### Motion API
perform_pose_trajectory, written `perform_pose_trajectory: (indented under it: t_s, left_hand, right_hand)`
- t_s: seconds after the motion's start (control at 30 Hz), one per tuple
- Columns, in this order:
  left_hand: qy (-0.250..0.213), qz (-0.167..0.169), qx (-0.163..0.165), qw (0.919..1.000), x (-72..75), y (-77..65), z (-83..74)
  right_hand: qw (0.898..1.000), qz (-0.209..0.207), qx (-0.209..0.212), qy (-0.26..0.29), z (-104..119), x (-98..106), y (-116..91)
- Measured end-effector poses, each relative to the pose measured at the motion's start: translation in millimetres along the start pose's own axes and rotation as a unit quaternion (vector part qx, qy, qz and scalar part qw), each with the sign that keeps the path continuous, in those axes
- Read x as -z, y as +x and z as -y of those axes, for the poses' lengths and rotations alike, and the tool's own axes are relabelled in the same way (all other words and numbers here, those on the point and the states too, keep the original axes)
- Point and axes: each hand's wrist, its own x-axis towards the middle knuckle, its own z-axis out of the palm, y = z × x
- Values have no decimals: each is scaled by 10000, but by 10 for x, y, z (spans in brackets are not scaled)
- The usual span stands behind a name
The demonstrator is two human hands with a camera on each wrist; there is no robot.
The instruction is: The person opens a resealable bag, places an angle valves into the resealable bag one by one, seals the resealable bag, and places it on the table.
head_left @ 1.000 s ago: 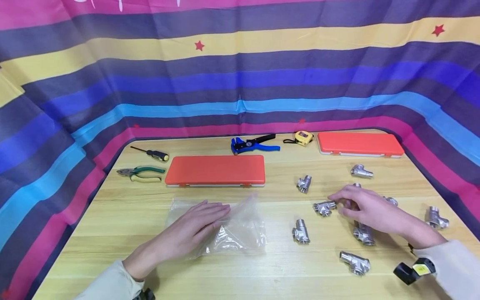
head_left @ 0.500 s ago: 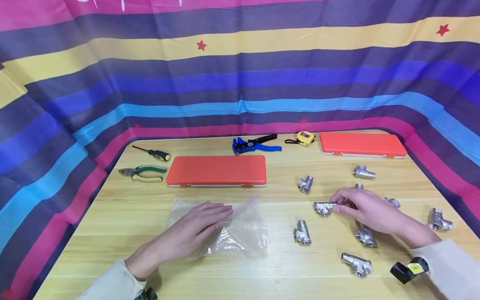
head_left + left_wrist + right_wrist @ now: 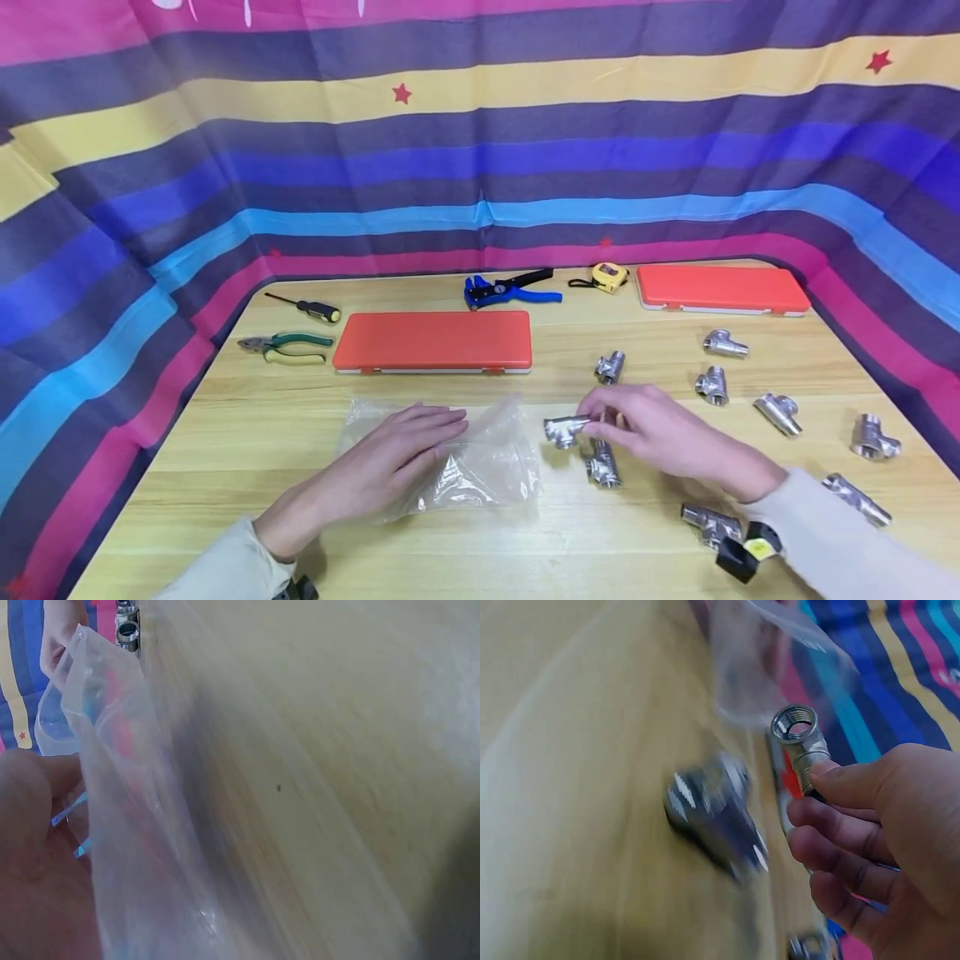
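In the head view my right hand (image 3: 651, 429) pinches a steel pipe tee (image 3: 562, 431) between thumb and fingers. The right wrist view shows the held tee's threaded mouth (image 3: 795, 726) pointing away from the palm. Behind it, another pipe tee (image 3: 602, 465) lies on the table, partly covered by the hand. My left hand (image 3: 401, 450) rests at a clear plastic bag (image 3: 491, 471), its fingers fairly straight. In the left wrist view the bag's film (image 3: 127, 750) stands up beside the palm, hiding part of the fingers.
Several other pipe tees (image 3: 712, 385) lie on the right. Two red-lidded cases (image 3: 432, 342), a tape measure (image 3: 609, 277) and wire strippers (image 3: 510, 289) are farther back. Pliers (image 3: 285, 344) and a screwdriver (image 3: 303, 307) lie at left. A striped cloth (image 3: 480, 158) backs the table.
My right hand has taken hold of the tee and carried it left toward the bag, uncovering the tees behind. My left hand and the bag have barely moved.
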Motion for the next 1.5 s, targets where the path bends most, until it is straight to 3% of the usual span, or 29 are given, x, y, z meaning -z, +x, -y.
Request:
perform_pose_trajectory:
  t_s: [0.27, 0.63, 0.73, 0.93, 1.1, 1.23, 1.5]
  left_hand:
    - [-3, -119, 34, 9999, -1, -49, -4]
    - [11, -191, 26, 9998, 11, -98, 18]
    - [40, -201, 37, 9998, 14, -100, 26]
    - [-34, -172, 121, 9998, 27, -88, 28]
    - [0, -142, 122, 9998, 34, -73, 23]
    - [24, -123, 127, 9998, 35, -61, 19]
    - [8, -127, 152, 9998, 25, -32, 14]
  right_hand:
    - [9975, 368, 396, 462, 222, -421, 338]
    - [9985, 409, 11, 372, 404, -715, 631]
    - [9977, 508, 91, 441, 425, -744, 663]
    - [9930, 645, 396, 907, 319, -525, 565]
    - [9956, 397, 22, 854, 42, -144, 313]
    - [9969, 555, -216, 519, -195, 76, 57]
    - [9882, 1312, 472, 637, -393, 116, -249]
